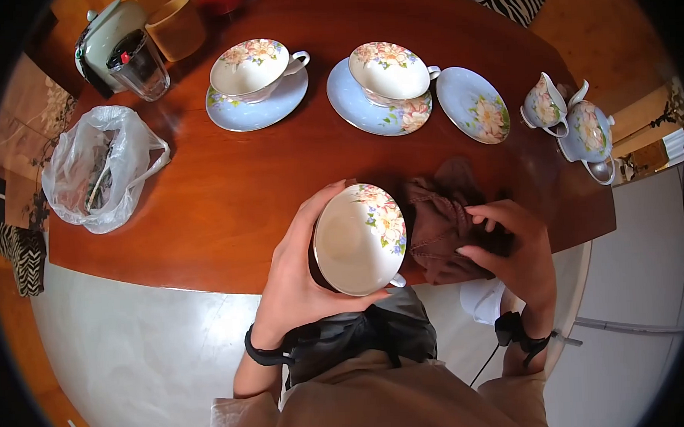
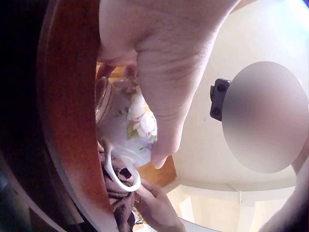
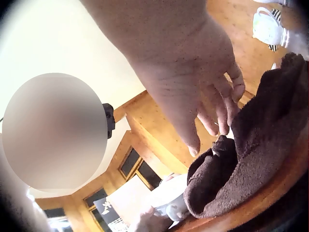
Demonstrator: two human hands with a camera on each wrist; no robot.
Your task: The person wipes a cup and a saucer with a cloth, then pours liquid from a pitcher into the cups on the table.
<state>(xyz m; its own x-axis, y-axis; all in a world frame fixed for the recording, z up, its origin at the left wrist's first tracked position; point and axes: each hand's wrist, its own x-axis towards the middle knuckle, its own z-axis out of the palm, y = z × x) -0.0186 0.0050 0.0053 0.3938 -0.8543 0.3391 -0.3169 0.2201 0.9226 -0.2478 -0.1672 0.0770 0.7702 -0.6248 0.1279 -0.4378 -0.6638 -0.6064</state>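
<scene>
My left hand (image 1: 287,273) grips a floral teacup (image 1: 351,240) by its side, thumb along the near side and fingers around the far side. The cup's mouth faces up toward the head camera, and its handle (image 2: 126,181) shows in the left wrist view. To its right, a dark brown cloth (image 1: 438,232) lies bunched at the table's front edge. Over that cloth is my right hand (image 1: 515,244), thumb and fingers apart, fingertips right at the folds. In the right wrist view the same cloth (image 3: 256,159) stands up in a fold beside the loosely bent fingers.
Two teacups (image 1: 248,69) on blue saucers and a separate saucer (image 1: 473,105) stand farther back. A creamer (image 1: 543,105) and a teapot (image 1: 586,134) are at the right edge. On the left are a plastic bag (image 1: 103,170), a glass (image 1: 141,69) and a wooden cup (image 1: 175,30).
</scene>
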